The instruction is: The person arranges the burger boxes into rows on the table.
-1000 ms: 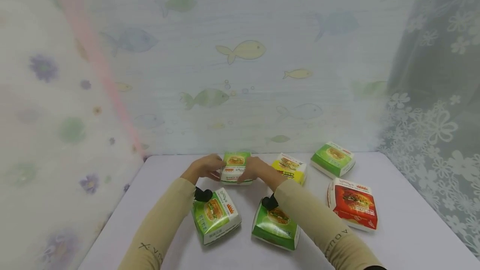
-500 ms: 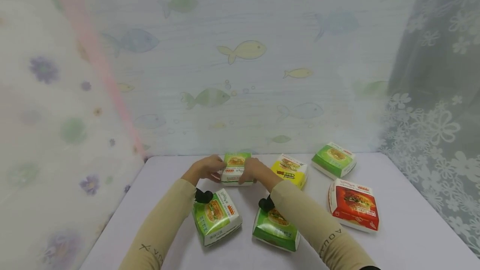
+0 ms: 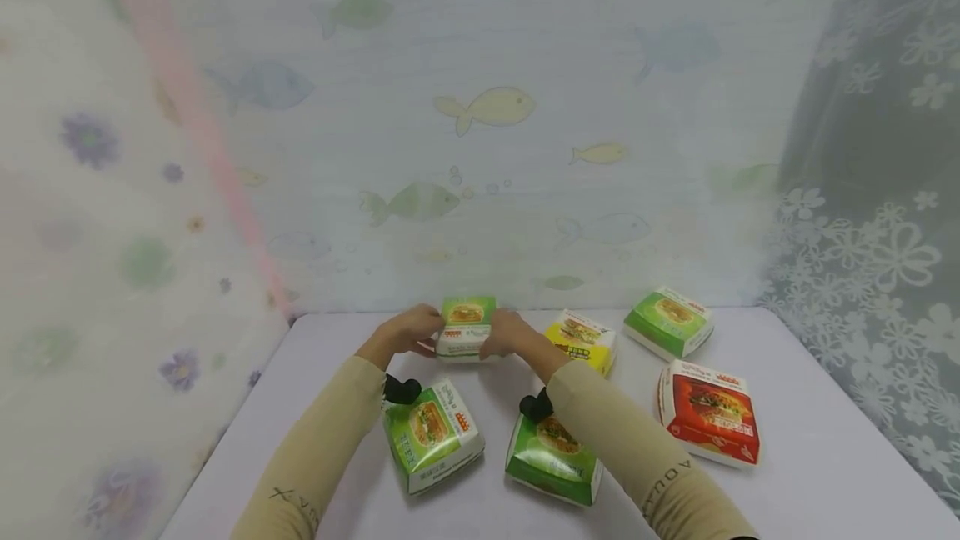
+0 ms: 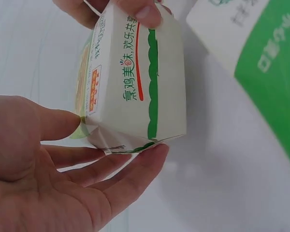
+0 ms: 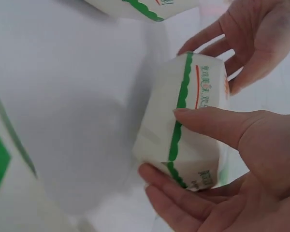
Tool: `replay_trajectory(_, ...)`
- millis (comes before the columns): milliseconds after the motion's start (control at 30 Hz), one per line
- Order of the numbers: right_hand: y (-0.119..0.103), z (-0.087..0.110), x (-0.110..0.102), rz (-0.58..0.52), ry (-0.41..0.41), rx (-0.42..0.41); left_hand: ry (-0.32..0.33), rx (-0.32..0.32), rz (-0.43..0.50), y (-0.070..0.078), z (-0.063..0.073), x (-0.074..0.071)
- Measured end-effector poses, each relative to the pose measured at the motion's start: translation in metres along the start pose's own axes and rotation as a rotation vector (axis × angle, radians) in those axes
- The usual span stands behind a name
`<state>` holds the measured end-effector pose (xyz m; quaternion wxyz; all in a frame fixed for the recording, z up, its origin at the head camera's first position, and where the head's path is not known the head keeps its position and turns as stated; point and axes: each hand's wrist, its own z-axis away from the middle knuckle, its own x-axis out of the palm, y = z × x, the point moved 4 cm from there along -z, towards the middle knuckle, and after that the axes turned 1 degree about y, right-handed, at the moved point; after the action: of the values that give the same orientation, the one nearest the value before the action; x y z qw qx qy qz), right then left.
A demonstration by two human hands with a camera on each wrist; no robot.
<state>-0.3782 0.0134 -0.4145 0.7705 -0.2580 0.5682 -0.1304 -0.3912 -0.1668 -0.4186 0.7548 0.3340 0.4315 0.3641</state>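
A green-and-white burger box point(image 3: 463, 340) is at the table's far edge, held from both sides. My left hand point(image 3: 411, 329) grips its left end; in the left wrist view the thumb lies at the lid's edge and the fingers point(image 4: 130, 186) bear on the end wall. From the other side my right hand point(image 3: 510, 334) holds it, thumb point(image 5: 208, 123) across the front wall and fingers at the corner. A gap with shadow shows below the box in the right wrist view. Nearer me, two more green burger boxes, one left point(image 3: 431, 432) and one right point(image 3: 551, 461), lie below my wrists.
A yellow burger box point(image 3: 581, 338) stands right of my right hand, partly behind that arm. Farther right are another green burger box point(image 3: 667, 323) at the back and a red one point(image 3: 712, 411) in front. A fish-patterned curtain point(image 3: 487, 190) hangs behind the white table point(image 3: 337, 440).
The held box has risen a little and shifted slightly left, with both hands moving along with it. The other boxes have stayed in place.
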Motion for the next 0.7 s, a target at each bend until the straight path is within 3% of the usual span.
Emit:
replay_trajectory(200,-0.002,-0.011,0.004,-0.064,0.027,-0.017,0.026,0.015,-0.001,-0.001,-0.004,-0.014)
replay_trajectory(500,-0.013,-0.008,0.003,-0.148,0.027,-0.036,0.039,0.017,-0.038,0.005,0.008,-0.024)
replay_trajectory(700,-0.019,-0.003,0.003,-0.202,0.012,-0.047,0.048,-0.012,-0.009,0.003,0.014,-0.03)
